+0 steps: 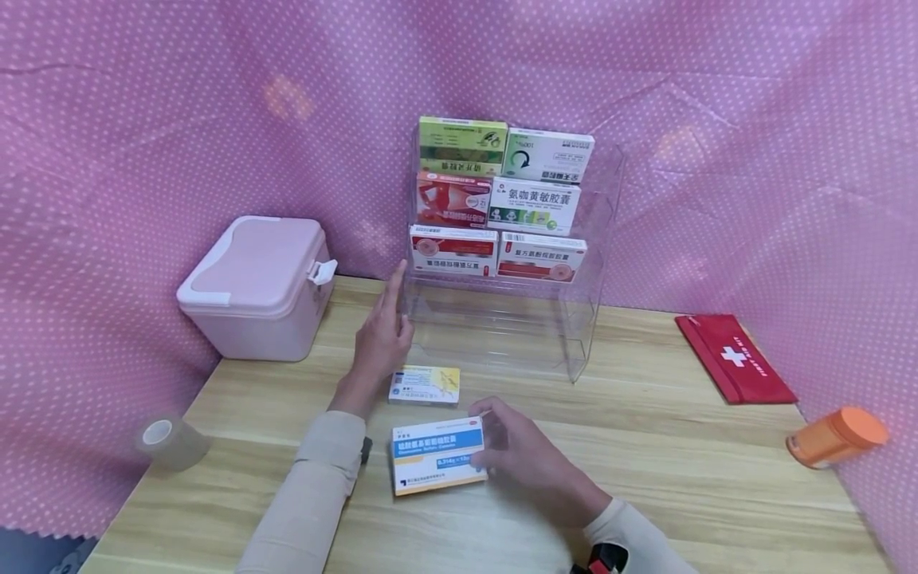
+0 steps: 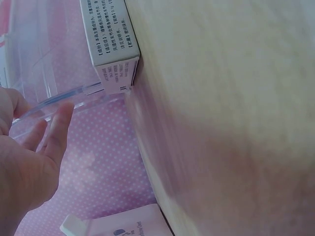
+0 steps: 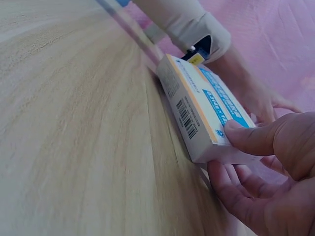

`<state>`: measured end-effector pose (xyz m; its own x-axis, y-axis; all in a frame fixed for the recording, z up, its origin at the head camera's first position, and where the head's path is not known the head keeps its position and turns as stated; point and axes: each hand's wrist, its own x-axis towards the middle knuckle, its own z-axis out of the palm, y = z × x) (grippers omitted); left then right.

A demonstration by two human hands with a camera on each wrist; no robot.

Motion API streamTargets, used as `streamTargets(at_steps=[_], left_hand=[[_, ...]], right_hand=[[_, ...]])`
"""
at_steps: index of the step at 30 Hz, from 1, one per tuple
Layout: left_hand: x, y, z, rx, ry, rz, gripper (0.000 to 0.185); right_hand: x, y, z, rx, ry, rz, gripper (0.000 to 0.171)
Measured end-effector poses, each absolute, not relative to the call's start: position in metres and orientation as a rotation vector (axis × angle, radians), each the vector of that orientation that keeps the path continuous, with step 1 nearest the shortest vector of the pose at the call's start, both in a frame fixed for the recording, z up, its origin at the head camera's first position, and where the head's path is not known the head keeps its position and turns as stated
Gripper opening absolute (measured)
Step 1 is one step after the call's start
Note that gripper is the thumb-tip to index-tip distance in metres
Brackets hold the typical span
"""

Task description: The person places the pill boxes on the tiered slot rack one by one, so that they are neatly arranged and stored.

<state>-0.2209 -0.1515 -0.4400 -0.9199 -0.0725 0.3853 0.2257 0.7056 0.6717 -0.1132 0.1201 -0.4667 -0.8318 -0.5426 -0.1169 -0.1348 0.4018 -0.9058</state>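
Note:
My right hand (image 1: 527, 458) pinches a white medicine box (image 1: 437, 458) with blue bands and an orange edge, its thumb (image 3: 248, 137) on the printed face and fingers underneath. The box is tilted close over the tabletop. At the left side of a clear acrylic rack (image 1: 495, 319) is my left hand (image 1: 383, 335), its fingers extended along the panel edge. Beside that hand, a white and yellow medicine box (image 1: 425, 385) stands in front of the rack; its end shows in the left wrist view. Three tiers of the rack bear medicine boxes, including a green box (image 1: 461, 147) at the top.
A pink lidded case (image 1: 251, 287) stands at the back left, a roll of clear tape (image 1: 172, 442) at the left edge. On the right lie a red first aid pouch (image 1: 735, 359) and an orange bottle (image 1: 835, 438). Pink dotted cloth (image 1: 344, 96) hangs around the table.

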Motion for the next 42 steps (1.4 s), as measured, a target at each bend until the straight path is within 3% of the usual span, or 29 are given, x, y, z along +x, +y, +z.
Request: streamTargets(at_steps=[10,21,42], left_hand=[[-0.220,-0.152,-0.439,-0.128,-2.523,-1.081,0.105],[-0.219,-0.152,-0.440,-0.130,-2.521,-1.077,0.100],[-0.220,-0.152,-0.440,-0.114,-2.543,-1.070,0.099]], right_hand=[[-0.112,0.128,-0.462,-0.484,2.261,-1.438,0.052],[-0.126,0.139,-0.447,-0.547,2.395,-1.436,0.053],[-0.158,0.181,-0.387,-0.595,2.552,-1.525,0.053]])
